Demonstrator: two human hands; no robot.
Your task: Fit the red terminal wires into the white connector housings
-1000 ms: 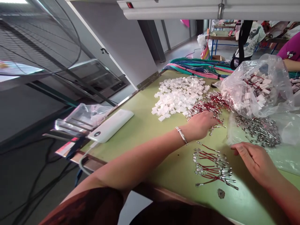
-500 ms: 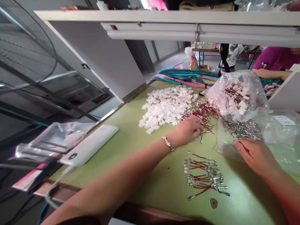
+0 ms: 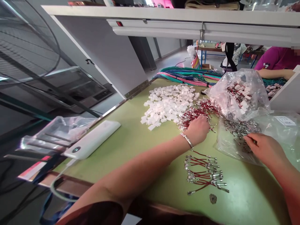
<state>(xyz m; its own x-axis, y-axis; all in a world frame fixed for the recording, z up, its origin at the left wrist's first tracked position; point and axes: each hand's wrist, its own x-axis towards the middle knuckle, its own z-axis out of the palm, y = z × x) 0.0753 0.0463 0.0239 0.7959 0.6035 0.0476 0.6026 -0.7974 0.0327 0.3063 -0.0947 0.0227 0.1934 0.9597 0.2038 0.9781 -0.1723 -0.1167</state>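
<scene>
My left hand, with a bracelet at its wrist, is closed at the near edge of a pile of short red wires with metal ends. Its fingertips are mostly hidden, so what they hold cannot be made out. My right hand has thumb and forefinger pinched together over small metal pieces lying on a clear plastic bag. Whatever is in that pinch is too small to name. Between my arms, several red wires with metal pieces at their ends lie in a rough column on the green table.
White plastic sleeves are heaped left of the wires. Behind the metal pieces stands a clear bag of finished-looking leads. Coloured cable bundles lie at the back. A white power bank rests by the left edge; a lamp hangs above.
My left hand has shifted right along the edge of the wire pile. My right hand has moved slightly right over the metal pieces. The view has turned a little.
</scene>
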